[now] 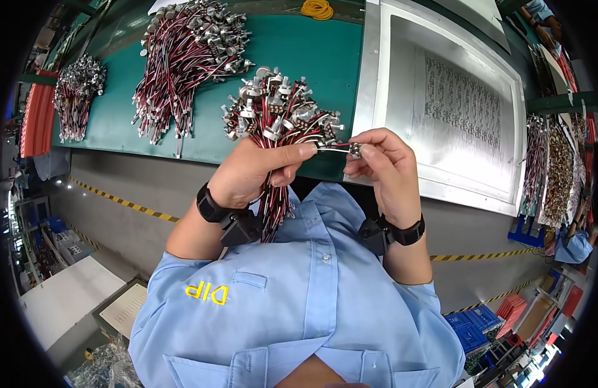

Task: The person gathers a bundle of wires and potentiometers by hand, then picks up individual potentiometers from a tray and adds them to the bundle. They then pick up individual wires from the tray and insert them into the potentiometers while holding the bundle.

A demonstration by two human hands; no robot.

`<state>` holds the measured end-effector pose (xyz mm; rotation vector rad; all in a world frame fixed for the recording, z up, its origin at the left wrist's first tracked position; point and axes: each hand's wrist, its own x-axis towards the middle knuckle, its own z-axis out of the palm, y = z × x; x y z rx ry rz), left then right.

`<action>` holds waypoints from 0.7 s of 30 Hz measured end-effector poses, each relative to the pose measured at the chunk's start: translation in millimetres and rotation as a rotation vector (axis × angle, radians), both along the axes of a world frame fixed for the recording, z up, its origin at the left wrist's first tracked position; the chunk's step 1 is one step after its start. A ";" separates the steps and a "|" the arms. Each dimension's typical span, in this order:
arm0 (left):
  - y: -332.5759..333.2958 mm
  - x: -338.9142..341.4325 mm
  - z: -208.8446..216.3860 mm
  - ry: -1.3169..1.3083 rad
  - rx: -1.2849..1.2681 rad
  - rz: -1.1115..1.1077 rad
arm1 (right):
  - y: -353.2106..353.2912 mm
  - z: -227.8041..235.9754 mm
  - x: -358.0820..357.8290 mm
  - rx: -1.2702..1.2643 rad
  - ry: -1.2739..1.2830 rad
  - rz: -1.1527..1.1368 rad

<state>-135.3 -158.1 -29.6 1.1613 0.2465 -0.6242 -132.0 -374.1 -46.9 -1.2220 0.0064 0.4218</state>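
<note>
My left hand (257,169) is closed round a thick bundle of wired potentiometers (276,110). Their metal shafts and bodies fan out above the fist, while red, black and white wires hang below it toward my shirt. Between the thumb and fingers of my right hand (386,165) is one small potentiometer (356,150), pinched beside the bundle. A white wire and a red wire run taut from it back to my left thumb. My fingers partly cover its body.
On the green bench lie a large pile of wired potentiometers (189,64) and a smaller pile (79,94) at far left. A metal-framed stencil (434,110) lies to the right. Yellow cord (317,9) is coiled at the back. Red corrugated trays (37,119) stand at the left edge.
</note>
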 end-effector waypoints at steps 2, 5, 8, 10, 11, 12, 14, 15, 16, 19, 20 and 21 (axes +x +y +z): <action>-1.2 -0.2 3.1 0.010 -0.011 0.017 | -0.4 -1.1 -0.5 0.005 0.032 0.006; -2.8 -1.0 6.4 0.027 -0.032 0.050 | 1.2 -1.4 -1.2 0.026 0.040 -0.004; -3.4 -2.0 6.2 0.026 -0.002 0.049 | 1.5 -0.8 -1.9 0.033 0.025 -0.015; -2.2 -1.7 4.1 0.028 -0.013 0.048 | 1.9 -0.6 -2.1 0.025 -0.006 -0.023; -1.4 -1.3 2.7 0.030 -0.024 0.047 | 2.0 -0.6 -2.3 0.025 -0.006 -0.023; -0.8 -1.0 2.0 0.032 -0.034 0.046 | 1.9 -0.6 -2.4 0.019 -0.007 -0.017; -0.3 -0.8 1.7 0.033 -0.034 0.049 | 1.1 -0.8 -2.8 0.007 -0.010 -0.005; -0.2 -0.8 1.7 0.035 -0.033 0.053 | 0.4 -1.1 -3.1 0.007 -0.011 -0.005; 0.0 -0.8 1.6 0.037 -0.032 0.057 | -0.5 -1.6 -3.2 0.009 -0.006 0.002; 0.0 -1.4 -0.7 0.017 -0.028 0.054 | -0.4 -1.8 -3.2 0.015 0.005 0.021; 0.0 -1.6 -0.9 0.007 -0.025 0.055 | 0.6 -0.7 -3.3 0.005 -0.021 0.003; -0.4 -1.5 0.4 0.006 -0.023 0.061 | 1.6 0.5 -3.7 -0.005 -0.047 -0.014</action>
